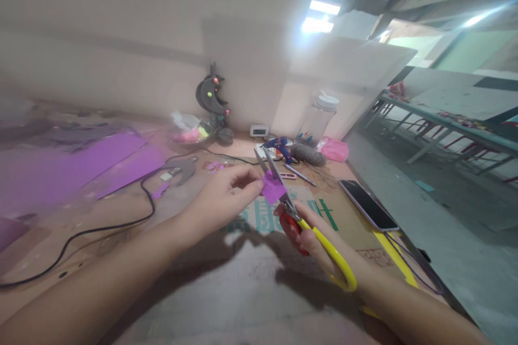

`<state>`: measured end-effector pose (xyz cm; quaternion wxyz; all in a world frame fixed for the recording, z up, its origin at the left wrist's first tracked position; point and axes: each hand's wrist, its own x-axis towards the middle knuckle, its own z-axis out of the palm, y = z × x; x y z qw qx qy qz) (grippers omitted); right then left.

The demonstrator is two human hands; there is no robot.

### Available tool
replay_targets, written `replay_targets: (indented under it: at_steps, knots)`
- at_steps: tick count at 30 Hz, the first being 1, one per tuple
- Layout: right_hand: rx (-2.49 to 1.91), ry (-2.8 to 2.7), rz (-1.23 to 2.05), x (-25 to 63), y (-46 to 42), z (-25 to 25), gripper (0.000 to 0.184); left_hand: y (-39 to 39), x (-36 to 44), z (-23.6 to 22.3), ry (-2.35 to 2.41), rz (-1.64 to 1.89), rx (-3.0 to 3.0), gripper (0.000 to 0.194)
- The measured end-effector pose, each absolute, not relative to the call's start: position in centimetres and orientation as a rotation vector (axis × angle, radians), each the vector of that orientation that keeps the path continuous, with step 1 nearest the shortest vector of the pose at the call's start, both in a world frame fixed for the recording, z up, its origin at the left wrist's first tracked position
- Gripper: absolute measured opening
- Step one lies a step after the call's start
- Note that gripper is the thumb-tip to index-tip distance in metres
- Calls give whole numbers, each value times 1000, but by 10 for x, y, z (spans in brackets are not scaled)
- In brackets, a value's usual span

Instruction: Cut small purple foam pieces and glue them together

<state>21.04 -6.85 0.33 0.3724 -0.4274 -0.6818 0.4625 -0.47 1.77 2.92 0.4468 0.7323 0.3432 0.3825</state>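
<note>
L hand (224, 197) pinching purple piece (272, 188), R hand (313, 237) on open scissors (283, 194).

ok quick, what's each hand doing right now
left hand: closed, pinching the purple piece
right hand: closed on the scissors, whose blades are open around the purple piece

Scissors (307, 226): red and yellow handles, grey blades. Scrap (272, 187): purple. Sheets (121, 161): purple. Cable (121, 223): black. Cardboard (251, 280): brown, green print. Phone (367, 205): black screen. Bag (334, 149): pink. Glue gun (281, 146): blue. Moon (211, 94): dark grey, coloured dots.
</note>
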Motion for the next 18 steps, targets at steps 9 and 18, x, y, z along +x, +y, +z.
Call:
replay_targets:
  at_steps: [9, 18]
  knots:
    - [-1129, -1785, 1143, 213, -69, 2, 68, 19, -6, 30, 861, 965, 1822, 15]
    - [-1146, -1826, 1161, 212, -70, 3, 66, 22, -10, 31, 850, 1007, 1835, 14]
